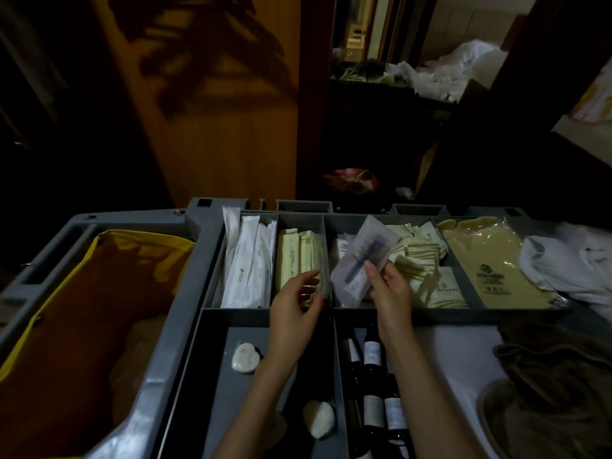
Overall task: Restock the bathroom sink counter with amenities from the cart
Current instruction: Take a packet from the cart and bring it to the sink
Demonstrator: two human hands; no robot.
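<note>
1. Fingers of the right hand pinch the lower edge of a translucent white plastic sachet with a dark comb-like shape inside. It is held tilted above the third compartment of the grey plastic cart tray.
2. Fingers of the left hand curl round the near end of a cream paper packet standing in the second compartment. The dim light hides how firm that hold is.
3. The sachet looks light, thin and slippery, and stiff only where its contents lie, so a pinch across the contents should hold better than one on bare film. The packet looks light and fairly stiff, and an end grip should do.
4. Long white paper wrappers fill the left compartment. Flat cream sachets are heaped beyond the right hand. White heart-shaped soaps and dark labelled bottles lie in the near trays.
5. The print is unreadable. The forearm covers some bottles and others are cut off below. The sink surface is not in view.
</note>
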